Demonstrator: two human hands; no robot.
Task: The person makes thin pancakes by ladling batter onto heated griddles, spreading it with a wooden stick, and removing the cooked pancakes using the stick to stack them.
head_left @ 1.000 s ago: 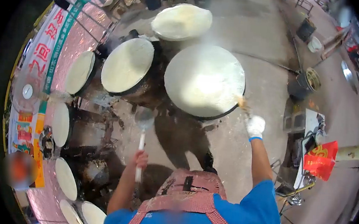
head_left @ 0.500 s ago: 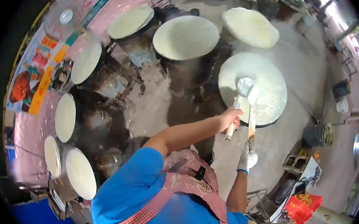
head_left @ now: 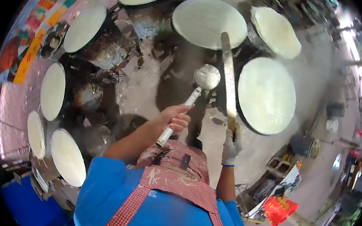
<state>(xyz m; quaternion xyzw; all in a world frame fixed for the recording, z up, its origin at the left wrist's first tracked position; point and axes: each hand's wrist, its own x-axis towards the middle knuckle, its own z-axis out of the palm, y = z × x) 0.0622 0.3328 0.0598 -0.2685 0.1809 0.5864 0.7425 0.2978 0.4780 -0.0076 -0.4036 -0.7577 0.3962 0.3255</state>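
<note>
My bare left hand (head_left: pixel 176 120) is wrapped round the white handle of a ladle (head_left: pixel 207 77), whose round bowl is pale with batter and hangs over the floor. My right hand (head_left: pixel 231 146), in a white glove with a blue cuff, grips the wooden end of a long flat scraper (head_left: pixel 229 76). The scraper points away from me, and its far tip overlaps the lower edge of a round griddle covered in pale batter (head_left: pixel 209 21). Just right of the scraper lies another round griddle with a pale, smooth layer (head_left: pixel 267 96).
A pale round sheet (head_left: pixel 276 32) lies at the upper right. More coated griddles curve down the left side, among them one (head_left: pixel 84 29) and another (head_left: pixel 69 157). A dark bucket (head_left: pixel 304 146) and a red packet (head_left: pixel 280 210) are on the right.
The view has turned leftward. Ladle and scraper, earlier over the right-hand griddle, have moved left off it, and the scraper's tip now reaches the upper middle griddle.
</note>
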